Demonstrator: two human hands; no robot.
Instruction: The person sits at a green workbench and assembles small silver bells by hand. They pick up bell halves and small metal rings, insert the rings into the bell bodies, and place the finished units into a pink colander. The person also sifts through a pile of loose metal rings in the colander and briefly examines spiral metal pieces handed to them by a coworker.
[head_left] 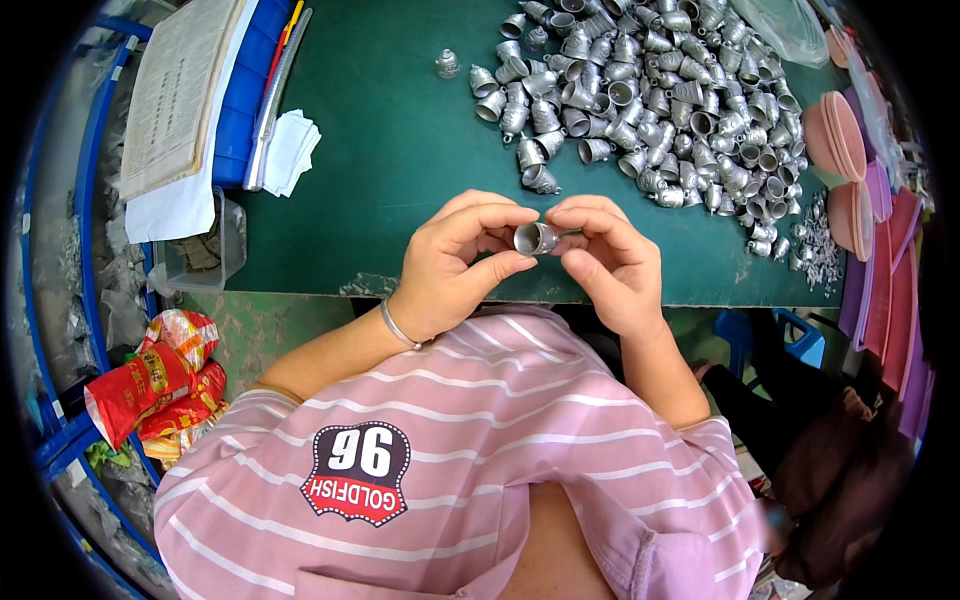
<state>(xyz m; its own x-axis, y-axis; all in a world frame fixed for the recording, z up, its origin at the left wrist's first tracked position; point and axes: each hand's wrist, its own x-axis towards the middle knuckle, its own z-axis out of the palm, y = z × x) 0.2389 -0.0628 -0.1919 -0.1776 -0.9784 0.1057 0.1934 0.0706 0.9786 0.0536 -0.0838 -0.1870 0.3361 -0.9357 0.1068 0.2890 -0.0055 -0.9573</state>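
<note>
A small silver-grey metal bell (533,238) is held up between my two hands near the table's front edge, its hollow mouth tipped to the left and toward me. My left hand (447,262) pinches its rim side between thumb and forefinger. At the bell's narrower end, the fingers of my right hand (616,262) close round it, partly hiding that end. A big heap of similar metal bells (660,95) spreads over the back right of the green table (370,130). One bell (447,64) stands apart to the left of the heap.
Small metal bits (818,245) lie at the table's right edge, beside stacked pink trays (835,135). On the left are a blue bin (243,100) with papers, a clear plastic box (232,240) and red packets (150,385). A blue stool (803,340) stands at the lower right.
</note>
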